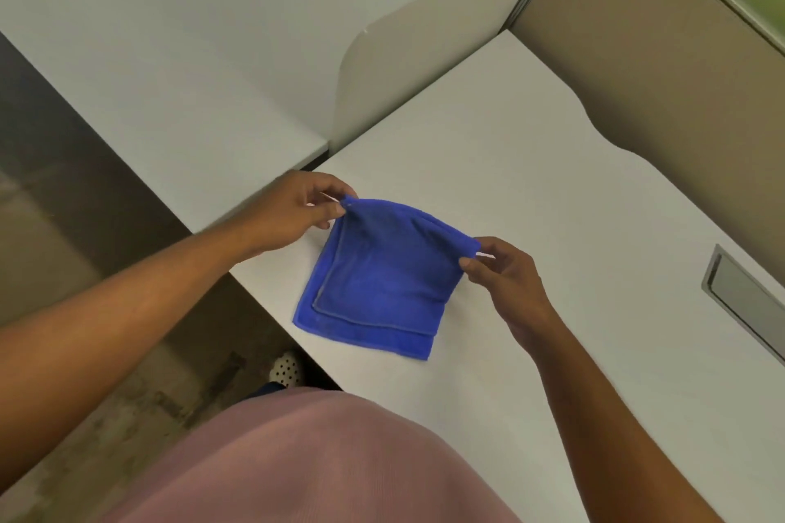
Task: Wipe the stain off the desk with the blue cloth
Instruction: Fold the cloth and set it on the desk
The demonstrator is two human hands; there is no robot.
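Blue cloth [378, 280] corners between both hands' fingers [335, 208].

Illumination is even, diffuse and moderately bright, with no glare on the desk [531, 191]. Shadows are soft and faint. Wide-angle distortion bends straight edges; the upper right corner shows blur.

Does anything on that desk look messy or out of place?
Nothing much stands out. The blue cloth is folded unevenly, its layers not lining up, with both far corners pinched by the left hand and right hand. No stain shows on the desk.
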